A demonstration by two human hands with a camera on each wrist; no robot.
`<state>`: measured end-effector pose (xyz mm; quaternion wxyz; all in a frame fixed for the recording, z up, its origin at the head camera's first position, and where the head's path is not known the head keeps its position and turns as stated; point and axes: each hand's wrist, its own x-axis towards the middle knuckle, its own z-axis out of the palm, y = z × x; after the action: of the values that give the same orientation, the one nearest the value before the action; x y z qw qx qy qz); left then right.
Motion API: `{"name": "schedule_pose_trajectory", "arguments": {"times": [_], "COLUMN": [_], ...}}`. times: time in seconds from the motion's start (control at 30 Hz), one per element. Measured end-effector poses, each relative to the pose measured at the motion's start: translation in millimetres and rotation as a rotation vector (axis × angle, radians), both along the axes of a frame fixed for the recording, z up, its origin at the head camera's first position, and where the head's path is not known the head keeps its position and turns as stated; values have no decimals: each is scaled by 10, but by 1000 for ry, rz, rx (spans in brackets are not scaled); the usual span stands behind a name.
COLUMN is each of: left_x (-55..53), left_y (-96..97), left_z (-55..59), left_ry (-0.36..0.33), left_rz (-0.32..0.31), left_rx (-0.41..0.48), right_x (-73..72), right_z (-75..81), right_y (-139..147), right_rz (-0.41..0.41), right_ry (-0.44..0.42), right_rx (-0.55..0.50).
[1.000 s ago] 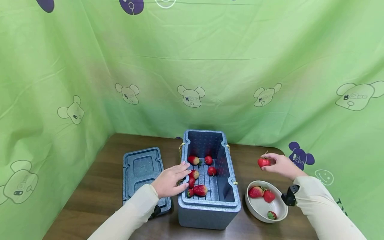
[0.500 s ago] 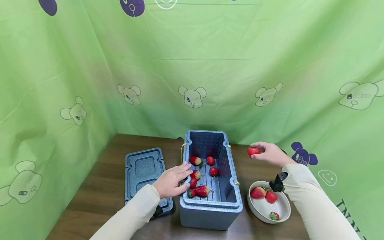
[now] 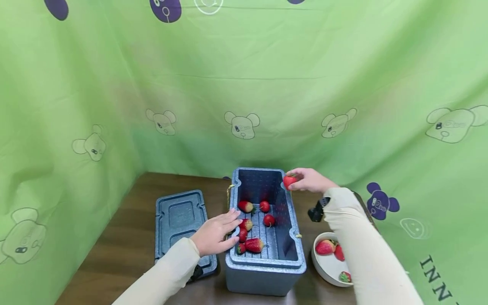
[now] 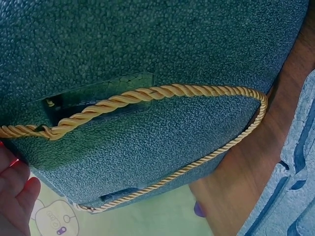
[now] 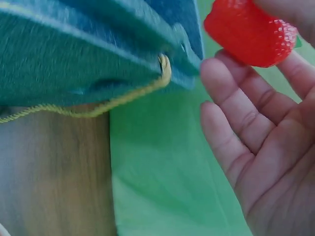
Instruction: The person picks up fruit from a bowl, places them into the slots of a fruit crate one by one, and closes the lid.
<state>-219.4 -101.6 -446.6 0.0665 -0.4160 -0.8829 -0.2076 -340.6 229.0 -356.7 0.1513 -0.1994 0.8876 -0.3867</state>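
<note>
My right hand pinches a red strawberry by the far right rim of a blue-grey foam box. In the right wrist view the strawberry sits between thumb and fingers, the lower fingers loosely bent. My left hand rests on the box's left rim with fingers fairly straight, its fingertips over the inside edge. Several strawberries lie along the left side of the box floor. Two round red cherries lie further right in it. A gold rope handle hangs on the box's side in the left wrist view.
The box's lid lies flat on the brown table to the left. A white bowl with several strawberries stands to the right, partly hidden by my right sleeve. Green printed cloth hangs behind.
My right hand has carried the strawberry leftward from beyond the bowl to the box's right rim. The left hand stays on the left rim.
</note>
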Motion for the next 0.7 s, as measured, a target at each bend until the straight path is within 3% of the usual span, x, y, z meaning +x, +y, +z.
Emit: {"name": "schedule_pose_trajectory", "arguments": {"times": [0.3, 0.5, 0.7], "left_x": [7, -2, 31], "left_y": [-40, 9, 1], "left_z": [-4, -5, 20], "left_ry": [40, 67, 35], "left_rz": [-16, -27, -13], "left_rx": [19, 8, -14], "right_x": [-100, -140, -113], "right_z": [-33, -63, -167], "right_y": [-387, -592, -833], "right_rz": [54, 28, 7], "right_ry": [-42, 51, 129], "right_rx": [27, 115, 168]}}
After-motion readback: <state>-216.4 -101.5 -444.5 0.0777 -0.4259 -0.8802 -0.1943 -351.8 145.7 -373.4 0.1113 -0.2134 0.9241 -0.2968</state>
